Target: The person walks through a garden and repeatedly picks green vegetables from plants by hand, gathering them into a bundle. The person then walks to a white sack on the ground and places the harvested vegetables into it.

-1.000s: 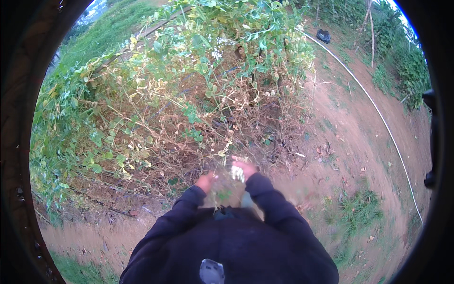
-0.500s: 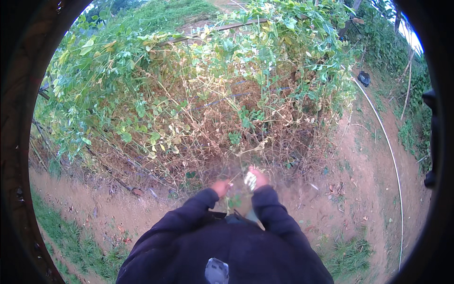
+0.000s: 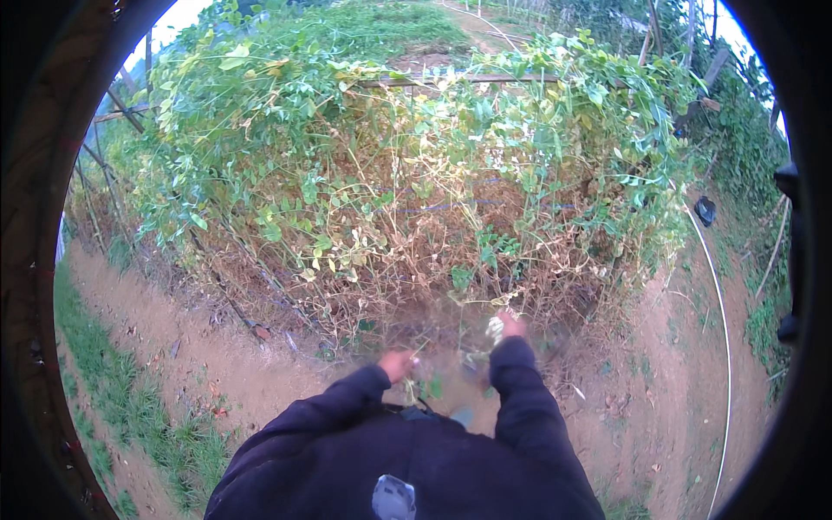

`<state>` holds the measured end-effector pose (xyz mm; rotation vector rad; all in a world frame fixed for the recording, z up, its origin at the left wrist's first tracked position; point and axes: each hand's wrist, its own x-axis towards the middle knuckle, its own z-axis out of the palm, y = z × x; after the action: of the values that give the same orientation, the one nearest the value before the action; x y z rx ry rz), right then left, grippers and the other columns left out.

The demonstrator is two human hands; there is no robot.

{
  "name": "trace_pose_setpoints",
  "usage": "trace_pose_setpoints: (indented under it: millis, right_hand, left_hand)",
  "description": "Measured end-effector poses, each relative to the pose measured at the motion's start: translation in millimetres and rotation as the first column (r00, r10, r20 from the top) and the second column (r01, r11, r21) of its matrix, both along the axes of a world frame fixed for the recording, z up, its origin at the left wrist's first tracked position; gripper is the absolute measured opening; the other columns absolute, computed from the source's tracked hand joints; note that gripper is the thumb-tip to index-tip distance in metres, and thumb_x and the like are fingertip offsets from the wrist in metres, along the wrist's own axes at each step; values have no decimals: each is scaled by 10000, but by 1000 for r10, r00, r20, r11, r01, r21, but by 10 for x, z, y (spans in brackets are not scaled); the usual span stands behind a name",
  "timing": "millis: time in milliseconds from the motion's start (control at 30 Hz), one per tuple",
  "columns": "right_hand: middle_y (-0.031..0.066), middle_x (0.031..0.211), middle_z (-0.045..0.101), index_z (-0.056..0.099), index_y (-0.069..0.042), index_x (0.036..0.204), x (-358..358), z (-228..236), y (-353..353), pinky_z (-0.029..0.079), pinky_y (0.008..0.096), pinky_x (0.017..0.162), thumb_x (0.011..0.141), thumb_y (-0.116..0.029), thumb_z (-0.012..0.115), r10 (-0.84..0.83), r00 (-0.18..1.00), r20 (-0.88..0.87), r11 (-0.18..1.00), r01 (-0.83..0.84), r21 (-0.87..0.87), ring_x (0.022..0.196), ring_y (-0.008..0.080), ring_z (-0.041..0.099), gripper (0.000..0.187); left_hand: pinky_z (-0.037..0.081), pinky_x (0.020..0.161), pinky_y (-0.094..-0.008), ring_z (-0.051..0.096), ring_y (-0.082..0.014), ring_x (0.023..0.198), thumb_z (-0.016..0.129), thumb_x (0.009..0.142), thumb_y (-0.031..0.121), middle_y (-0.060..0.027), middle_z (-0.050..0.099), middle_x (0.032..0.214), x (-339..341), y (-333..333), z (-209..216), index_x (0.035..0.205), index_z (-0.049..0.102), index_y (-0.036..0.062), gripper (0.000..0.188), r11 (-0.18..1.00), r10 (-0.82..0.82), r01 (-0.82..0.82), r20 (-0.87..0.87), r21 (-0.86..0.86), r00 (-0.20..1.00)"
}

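Before me stands a tall row of pea-like vines (image 3: 425, 225), green on top and brown and dry lower down. My right hand (image 3: 514, 326) is closed round a small bunch of pale pods (image 3: 496, 328), close to the dry stems at the foot of the row. Lower and to the left, my left hand (image 3: 396, 365) is closed, its fingers pinching something small and pale that blurs into the thin stems. Green leaves (image 3: 434, 386) hang just right of my left hand. Both forearms are in dark sleeves.
A wooden rail (image 3: 459, 79) runs along the top of the vines. Leaning poles (image 3: 221, 286) stand at the left. On the right, a white pipe (image 3: 724, 338) crosses the bare soil (image 3: 667, 381), with a black bag (image 3: 705, 211) beside it. Grass (image 3: 139, 407) grows at lower left.
My right hand has moved to the right and away from my left hand, still with the pale pods. The left hand sits slightly lower. The view has tilted up and shifted left.
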<state>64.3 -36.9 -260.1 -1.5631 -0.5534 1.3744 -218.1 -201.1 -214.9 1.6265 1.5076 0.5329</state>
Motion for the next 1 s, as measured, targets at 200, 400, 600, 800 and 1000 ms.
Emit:
trace_pose_setpoints:
  millis: [200, 400, 600, 800, 1000]
  right_hand:
    - [118, 791, 614, 534, 154, 915, -130, 148, 0, 443, 295, 622, 629, -125, 715, 144, 985, 100, 982, -155, 110, 670, 166, 575, 438]
    - [73, 776, 622, 583, 32, 874, -155, 217, -164, 447, 274, 575, 643, -98, 727, 353, 918, -182, 935, -336, 118, 647, 152, 596, 302]
    - [66, 856, 626, 609, 31, 918, -457, 527, -1106, 435, 274, 715, 683, -138, 678, 730, 676, 100, 673, -736, 69, 786, 139, 574, 298]
    - [62, 797, 619, 607, 48, 870, -623, 983, -1614, 441, 265, 631, 650, -106, 686, 635, 769, 72, 764, -639, 85, 706, 128, 574, 280]
    - [67, 826, 622, 588, 6, 941, -821, 1114, -2014, 467, 287, 608, 735, -113, 634, 659, 752, -1, 729, -638, 250, 711, 165, 595, 243]
  left_hand:
    - [427, 493, -322, 527, -179, 461, 467, 881, 308, -80, 531, 555, 66, 27, -79, 825, 571, 60, 275, 996, 78, -78, 1, 33, 997]
    - [423, 568, -312, 550, -156, 608, 459, 875, 335, -79, 554, 628, 288, 231, -169, 858, 607, 88, 288, 973, 197, -208, 105, 102, 975]
    - [426, 559, -328, 558, -208, 637, 481, 848, 372, -78, 569, 657, 625, 770, -279, 969, 645, 169, 288, 985, -123, 138, 143, -100, 982]
    - [471, 668, -372, 591, -333, 750, 558, 781, 337, -146, 629, 832, 787, 660, -236, 889, 651, 107, 271, 942, -332, 316, -422, -108, 843]
    - [445, 782, -399, 583, -345, 861, 645, 680, 384, -235, 601, 894, 420, 491, -175, 933, 598, -32, 489, 940, 316, -321, -61, -116, 947]
